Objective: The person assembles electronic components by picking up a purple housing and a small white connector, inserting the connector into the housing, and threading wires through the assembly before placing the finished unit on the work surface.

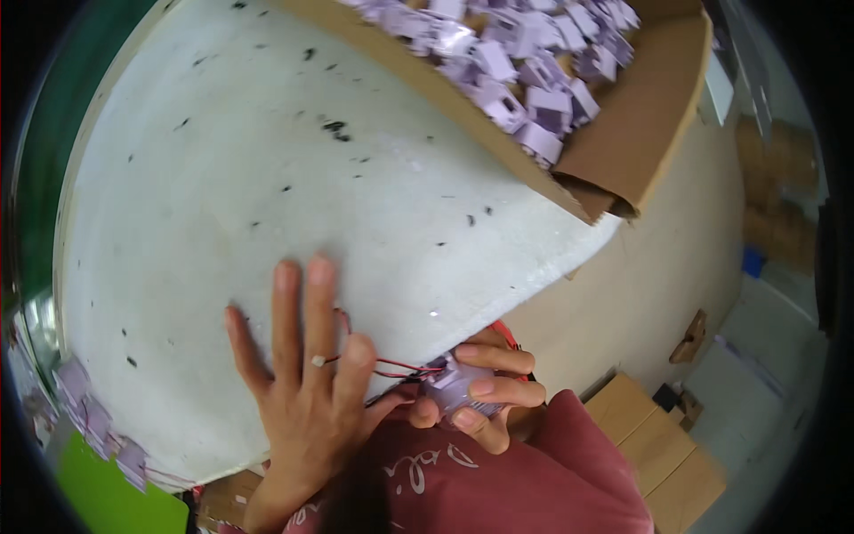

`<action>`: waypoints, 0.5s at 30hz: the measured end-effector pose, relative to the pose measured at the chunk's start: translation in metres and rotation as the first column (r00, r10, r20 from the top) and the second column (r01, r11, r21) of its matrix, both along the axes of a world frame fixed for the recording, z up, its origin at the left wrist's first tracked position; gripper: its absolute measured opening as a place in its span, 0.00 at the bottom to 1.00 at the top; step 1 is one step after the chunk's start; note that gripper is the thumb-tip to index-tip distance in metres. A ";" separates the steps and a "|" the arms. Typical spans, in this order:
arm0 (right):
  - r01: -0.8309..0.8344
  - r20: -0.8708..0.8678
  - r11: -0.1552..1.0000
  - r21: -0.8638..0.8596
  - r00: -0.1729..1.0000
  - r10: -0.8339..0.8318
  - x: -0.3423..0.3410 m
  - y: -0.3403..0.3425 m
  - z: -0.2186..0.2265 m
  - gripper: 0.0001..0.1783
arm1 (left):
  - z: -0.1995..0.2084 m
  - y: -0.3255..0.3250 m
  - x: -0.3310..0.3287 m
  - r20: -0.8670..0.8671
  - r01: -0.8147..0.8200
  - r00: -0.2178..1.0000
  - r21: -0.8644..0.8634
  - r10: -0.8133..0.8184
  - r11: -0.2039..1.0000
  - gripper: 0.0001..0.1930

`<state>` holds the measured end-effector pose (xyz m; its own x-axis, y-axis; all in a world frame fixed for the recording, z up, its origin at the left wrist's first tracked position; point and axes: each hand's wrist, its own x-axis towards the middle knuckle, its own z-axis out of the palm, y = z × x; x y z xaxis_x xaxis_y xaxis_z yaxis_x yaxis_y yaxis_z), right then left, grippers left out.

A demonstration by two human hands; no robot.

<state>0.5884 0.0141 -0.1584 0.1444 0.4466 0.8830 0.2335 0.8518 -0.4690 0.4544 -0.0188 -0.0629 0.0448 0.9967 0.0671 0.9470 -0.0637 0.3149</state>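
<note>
My left hand (316, 392) lies spread on the white tabletop, fingers stretched out. Thin dark red wires (400, 363) run across its fingers, and a small pale piece (318, 360) sits at the base of them; whether that is a connector I cannot tell. By the table's near edge, my right hand (489, 392) is closed around a rounded lilac plastic housing (454, 387). The wires lead into this housing. Something with red-orange edges (505, 335) shows behind the right fingers, mostly hidden.
A cardboard box (640, 151) full of lilac plastic housings (534, 80) stands at the far right on the white tabletop (205, 205), which is dotted with black bits. More lilac pieces (93, 423) with wires hang at the left edge, near a bright green surface (116, 498). Cardboard (658, 436) lies lower right.
</note>
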 end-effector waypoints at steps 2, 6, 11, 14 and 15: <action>0.041 -0.066 0.999 0.003 0.997 -0.040 -0.003 -0.003 -0.003 0.17 | 0.000 0.002 0.000 0.017 -0.026 1.000 0.002 0.026 1.000 0.43; -0.054 0.010 0.997 -0.047 0.998 0.054 0.008 -0.006 0.003 0.19 | -0.001 0.002 -0.003 0.018 -0.023 1.000 -0.014 0.023 1.000 0.47; -0.129 0.182 0.988 -0.085 0.973 0.143 0.031 -0.005 0.012 0.20 | 0.001 0.002 -0.010 -0.035 0.056 0.998 0.003 -0.055 0.998 0.66; -0.039 0.074 0.999 -0.031 0.996 0.042 0.031 -0.010 0.009 0.20 | 0.002 0.000 -0.009 -0.039 0.049 0.998 -0.043 -0.051 0.998 0.66; 0.000 0.037 1.000 -0.015 0.999 0.001 0.031 -0.012 0.006 0.20 | 0.001 0.000 -0.008 -0.044 0.046 0.998 -0.050 -0.048 0.998 0.66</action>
<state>0.6198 0.0019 -0.1523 0.1111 0.4601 0.8809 0.2508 0.8447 -0.4728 0.4461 -0.0184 -0.0615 0.0937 0.9955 0.0153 0.9566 -0.0943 0.2756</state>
